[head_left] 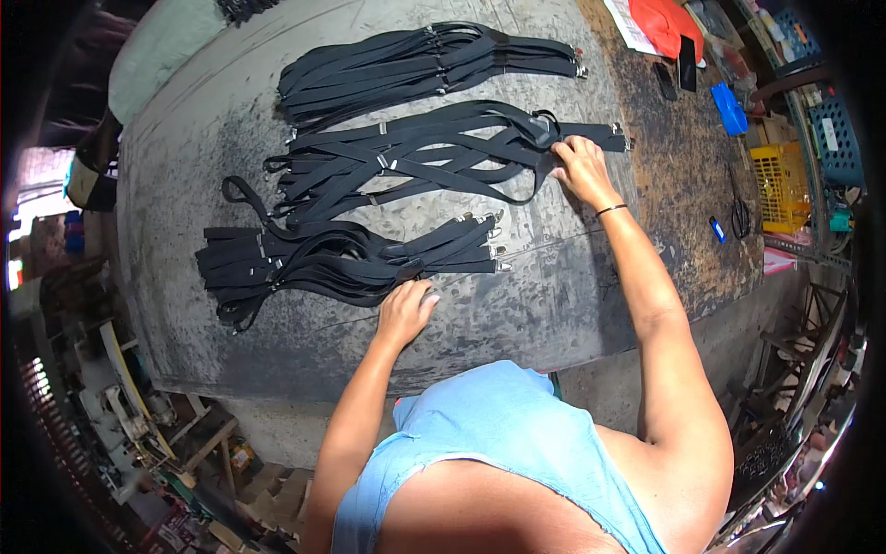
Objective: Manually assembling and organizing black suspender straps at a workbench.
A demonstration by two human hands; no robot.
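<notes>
Three bundles of black elastic suspenders with metal clips lie across the worn grey table [517, 314]. My right hand [583, 171] is closed on a strap at the right end of the middle suspenders [369, 159], beside their dark joining patch. That bundle is spread looser than the others, its straps crossing and looping. My left hand [404, 312] rests on the tabletop, fingers stretched out and fingertips against the lower edge of the near suspenders [323, 263]. Neatly layered, the far suspenders [388, 69] have their clips pointing right.
Along the right side are a blue plastic holder [728, 109], a yellow basket [780, 185], scissors [739, 217], a small blue object [717, 229], a black phone [686, 63] and a red cloth or bag [664, 26]. A pale sack [166, 60] sits at the far left.
</notes>
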